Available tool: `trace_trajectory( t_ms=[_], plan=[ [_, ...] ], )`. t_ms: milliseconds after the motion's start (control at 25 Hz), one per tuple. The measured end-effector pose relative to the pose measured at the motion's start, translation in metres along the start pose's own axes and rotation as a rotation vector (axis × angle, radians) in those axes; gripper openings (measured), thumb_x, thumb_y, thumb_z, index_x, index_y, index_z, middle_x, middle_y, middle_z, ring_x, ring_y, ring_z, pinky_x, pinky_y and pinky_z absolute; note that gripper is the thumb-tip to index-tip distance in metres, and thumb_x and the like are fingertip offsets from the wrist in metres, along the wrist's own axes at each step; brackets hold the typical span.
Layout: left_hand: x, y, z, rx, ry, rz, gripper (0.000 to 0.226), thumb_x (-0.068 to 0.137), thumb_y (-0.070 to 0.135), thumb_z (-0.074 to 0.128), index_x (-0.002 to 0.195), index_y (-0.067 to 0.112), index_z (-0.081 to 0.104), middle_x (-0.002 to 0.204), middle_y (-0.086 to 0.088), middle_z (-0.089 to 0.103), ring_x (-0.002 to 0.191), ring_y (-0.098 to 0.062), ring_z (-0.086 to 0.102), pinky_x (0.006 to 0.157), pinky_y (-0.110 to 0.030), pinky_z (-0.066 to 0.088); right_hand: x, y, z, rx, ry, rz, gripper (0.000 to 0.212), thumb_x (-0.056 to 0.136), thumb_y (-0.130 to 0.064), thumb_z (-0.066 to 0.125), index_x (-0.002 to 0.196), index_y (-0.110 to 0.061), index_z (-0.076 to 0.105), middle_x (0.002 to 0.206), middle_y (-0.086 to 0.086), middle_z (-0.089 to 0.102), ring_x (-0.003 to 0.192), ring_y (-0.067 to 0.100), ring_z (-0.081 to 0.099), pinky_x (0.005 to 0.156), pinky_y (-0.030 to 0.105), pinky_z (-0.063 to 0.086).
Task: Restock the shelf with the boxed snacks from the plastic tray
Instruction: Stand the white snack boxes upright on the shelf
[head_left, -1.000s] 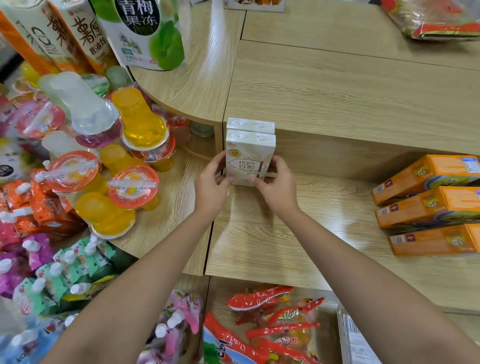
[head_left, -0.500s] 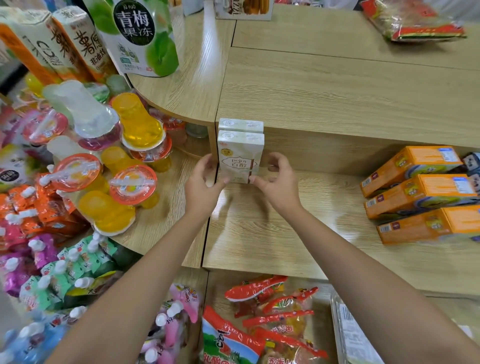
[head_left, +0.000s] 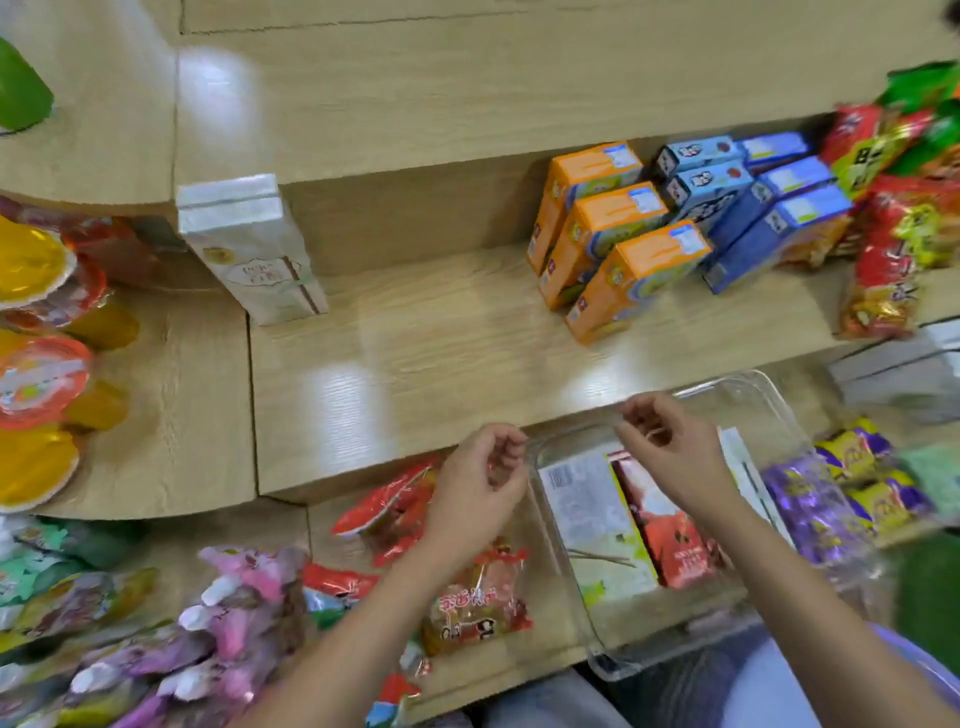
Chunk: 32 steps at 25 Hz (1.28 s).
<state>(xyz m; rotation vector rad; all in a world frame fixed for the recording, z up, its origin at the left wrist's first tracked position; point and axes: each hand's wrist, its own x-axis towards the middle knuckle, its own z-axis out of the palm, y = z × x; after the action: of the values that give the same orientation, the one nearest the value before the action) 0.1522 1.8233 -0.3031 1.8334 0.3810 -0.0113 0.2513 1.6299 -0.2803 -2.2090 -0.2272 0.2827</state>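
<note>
Two white snack boxes (head_left: 254, 249) stand one behind the other at the left end of the middle wooden shelf (head_left: 441, 353), and neither hand touches them. A clear plastic tray (head_left: 774, 400) sits below the shelf's front edge. Lying in it are a white-and-green box (head_left: 597, 525), a red box (head_left: 670, 535) and a white box (head_left: 740, 462) partly hidden by my right arm. My left hand (head_left: 483, 478) hovers at the tray's left rim with loosely curled, empty fingers. Over the tray's far rim, my right hand (head_left: 670, 447) is also loosely curled and empty. The view is motion-blurred.
Orange boxes (head_left: 613, 239) and blue boxes (head_left: 753, 197) are lined up on the shelf's right part, beside red snack bags (head_left: 888, 260). Jelly cups (head_left: 36, 374) crowd the left shelf. Candy bags (head_left: 467, 587) and purple packs (head_left: 815, 509) flank the tray.
Both hands have let go of the white boxes and drawn back down to the plastic tray. My head has turned right and down, so the tray and blue boxes are now in view.
</note>
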Motion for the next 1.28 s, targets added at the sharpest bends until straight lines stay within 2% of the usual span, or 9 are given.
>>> trace_trajectory(
  t_ms=[160, 280, 480, 600, 680, 880, 1040, 1160, 1280],
  plan=[
    [-0.008, -0.012, 0.068, 0.315, -0.322, 0.016, 0.040, 0.079, 0.013, 0.065, 0.116, 0.024, 0.056, 0.110, 0.006, 0.057, 0.093, -0.009, 0.058, 0.074, -0.022, 0.043, -0.033, 0.064, -0.049, -0.083, 0.078, 0.137, 0.023, 0.080, -0.009, 0.067, 0.080, -0.031, 0.059, 0.074, -0.005, 0.064, 0.067, 0.008, 0.057, 0.060, 0.018, 0.043],
    [-0.016, -0.019, 0.102, 0.481, -0.332, -0.013, 0.050, 0.084, 0.016, 0.062, 0.131, 0.023, 0.046, 0.130, 0.004, 0.047, 0.116, -0.014, 0.051, 0.093, -0.026, 0.043, -0.044, 0.093, -0.060, -0.143, 0.038, 0.235, 0.010, 0.081, -0.010, 0.066, 0.088, -0.017, 0.063, 0.076, -0.006, 0.063, 0.067, 0.009, 0.057, 0.061, 0.011, 0.041],
    [-0.028, -0.017, 0.133, 0.579, -0.292, -0.142, 0.062, 0.087, 0.020, 0.059, 0.142, 0.014, 0.031, 0.142, -0.004, 0.036, 0.126, -0.021, 0.044, 0.103, -0.028, 0.037, -0.056, 0.110, -0.024, -0.189, -0.373, 0.351, 0.031, 0.085, -0.034, 0.063, 0.110, -0.017, 0.060, 0.093, 0.003, 0.064, 0.083, 0.017, 0.058, 0.070, 0.026, 0.041],
    [-0.028, -0.015, 0.137, 0.561, -0.241, -0.152, 0.061, 0.087, 0.018, 0.058, 0.141, 0.010, 0.030, 0.142, -0.006, 0.035, 0.130, -0.021, 0.039, 0.106, -0.027, 0.031, -0.064, 0.111, 0.002, -0.212, -0.495, 0.323, 0.020, 0.077, -0.037, 0.067, 0.081, -0.025, 0.051, 0.072, -0.002, 0.054, 0.065, 0.012, 0.048, 0.059, 0.028, 0.035],
    [-0.024, -0.019, 0.134, 0.570, -0.296, -0.114, 0.064, 0.085, 0.012, 0.057, 0.142, 0.012, 0.029, 0.146, -0.006, 0.030, 0.136, -0.021, 0.032, 0.110, -0.028, 0.028, -0.066, 0.112, 0.008, -0.195, -0.472, 0.333, 0.026, 0.072, -0.031, 0.073, 0.077, -0.023, 0.049, 0.066, -0.006, 0.048, 0.060, 0.012, 0.045, 0.055, 0.026, 0.033],
    [-0.025, -0.027, 0.116, 0.667, -0.527, 0.010, 0.077, 0.077, 0.018, 0.062, 0.144, 0.022, 0.024, 0.156, -0.002, 0.010, 0.144, -0.022, 0.008, 0.117, -0.036, 0.020, -0.060, 0.102, -0.008, 0.076, -0.476, 0.514, 0.029, 0.070, -0.018, 0.077, 0.087, -0.015, 0.054, 0.065, -0.001, 0.055, 0.056, 0.015, 0.052, 0.057, 0.030, 0.043],
    [-0.018, -0.026, 0.103, 0.536, -0.612, 0.193, 0.087, 0.067, 0.035, 0.071, 0.143, 0.029, 0.029, 0.153, 0.007, 0.018, 0.141, -0.015, 0.013, 0.116, -0.034, 0.017, -0.047, 0.084, -0.045, 0.319, -0.381, 0.575, 0.032, 0.074, -0.009, 0.074, 0.102, -0.009, 0.060, 0.070, 0.005, 0.063, 0.059, 0.014, 0.057, 0.053, 0.024, 0.043],
    [-0.012, -0.025, 0.092, 0.536, -0.559, 0.283, 0.085, 0.067, 0.036, 0.075, 0.141, 0.033, 0.034, 0.149, 0.017, 0.025, 0.136, -0.003, 0.018, 0.112, -0.023, 0.013, -0.043, 0.078, -0.068, 0.508, -0.362, 0.622, 0.020, 0.072, -0.012, 0.074, 0.091, -0.014, 0.068, 0.080, 0.009, 0.063, 0.064, 0.018, 0.057, 0.050, 0.024, 0.047],
    [-0.009, -0.021, 0.091, 0.520, -0.398, 0.319, 0.062, 0.077, 0.028, 0.070, 0.134, 0.031, 0.046, 0.139, 0.019, 0.039, 0.129, 0.003, 0.027, 0.111, -0.027, 0.020, -0.045, 0.073, -0.078, 0.609, -0.368, 0.649, 0.021, 0.069, -0.015, 0.074, 0.088, -0.015, 0.067, 0.077, 0.004, 0.065, 0.061, 0.014, 0.058, 0.048, 0.023, 0.046]
  ],
)
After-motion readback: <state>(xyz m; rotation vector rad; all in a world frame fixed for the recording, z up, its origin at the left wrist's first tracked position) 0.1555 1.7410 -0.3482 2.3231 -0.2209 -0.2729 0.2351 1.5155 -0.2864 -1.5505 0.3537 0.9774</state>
